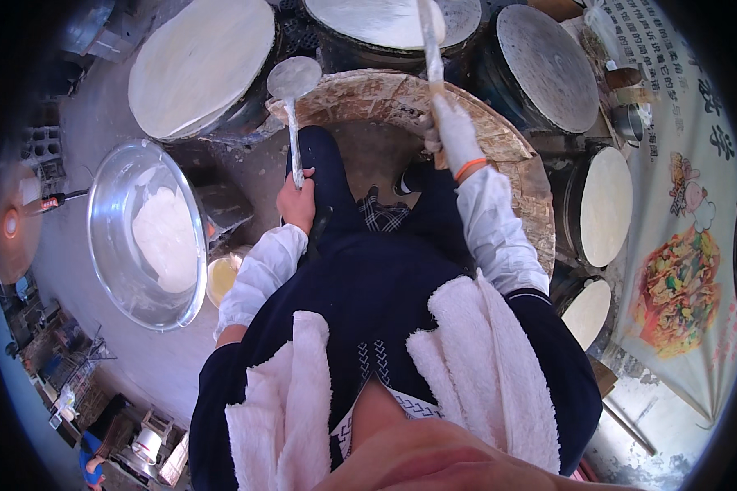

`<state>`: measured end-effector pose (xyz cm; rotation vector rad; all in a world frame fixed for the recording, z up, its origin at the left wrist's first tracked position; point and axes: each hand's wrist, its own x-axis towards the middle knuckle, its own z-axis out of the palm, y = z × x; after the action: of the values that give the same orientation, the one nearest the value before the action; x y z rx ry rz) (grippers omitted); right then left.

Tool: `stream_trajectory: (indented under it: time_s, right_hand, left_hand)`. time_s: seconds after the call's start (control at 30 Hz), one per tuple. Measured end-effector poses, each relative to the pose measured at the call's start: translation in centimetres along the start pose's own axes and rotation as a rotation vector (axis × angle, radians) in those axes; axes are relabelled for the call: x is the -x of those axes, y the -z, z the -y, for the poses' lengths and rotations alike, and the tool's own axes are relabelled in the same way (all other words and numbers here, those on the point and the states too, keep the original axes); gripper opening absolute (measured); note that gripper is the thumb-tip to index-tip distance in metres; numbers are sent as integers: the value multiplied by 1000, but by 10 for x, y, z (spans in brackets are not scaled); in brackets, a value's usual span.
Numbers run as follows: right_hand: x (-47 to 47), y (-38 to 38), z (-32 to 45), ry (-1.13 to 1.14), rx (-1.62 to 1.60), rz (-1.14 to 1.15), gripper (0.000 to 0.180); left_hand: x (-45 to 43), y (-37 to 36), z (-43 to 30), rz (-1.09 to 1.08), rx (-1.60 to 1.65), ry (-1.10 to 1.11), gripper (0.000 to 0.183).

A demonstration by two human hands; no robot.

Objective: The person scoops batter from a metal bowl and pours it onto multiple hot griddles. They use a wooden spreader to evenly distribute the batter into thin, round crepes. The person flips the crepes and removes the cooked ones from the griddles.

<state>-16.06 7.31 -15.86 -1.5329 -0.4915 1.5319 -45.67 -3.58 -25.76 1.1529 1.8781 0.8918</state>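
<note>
My left hand (296, 202) is bare and grips the handle of a batter-coated metal ladle (293, 78), its round bowl raised near the rim of a curved ledge. My right hand (457, 132), in a white glove with an orange band at the wrist, holds a long wooden spreader (431, 52). The spreader reaches over the middle round griddle (368, 21), where a pale batter sheet covers much of the surface. More pale batter coats the left griddle (202, 67). The griddle at upper right (546, 67) looks grey, with no thick layer on it.
Left of me stands a large metal basin (101, 245) of white batter (166, 239), beside a container of yellow liquid (222, 279). The paper-covered ledge (522, 190) curves around my knees. Pale-topped griddles (607, 205) and a banner (682, 184) line the right. A person (91, 460) is at lower left.
</note>
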Motion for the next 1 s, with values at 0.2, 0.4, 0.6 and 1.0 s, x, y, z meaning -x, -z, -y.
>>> stream_trajectory:
  time_s: [0.2, 0.4, 0.6, 1.0]
  right_hand:
    - [23, -13, -21, 151, 393, 205, 39]
    - [-16, 88, 9, 292, 635, 46, 50]
    - [-10, 85, 41, 151, 497, 276, 52]
    - [-132, 98, 82, 701, 1395, -307, 45]
  left_hand:
    - [-2, -14, -9, 2, -84, -10, 20]
    - [1, -21, -2, -27, -97, -62, 20]
    - [-2, -31, -13, -27, -132, -74, 20]
    - [-4, -37, -18, -2, -167, -107, 22]
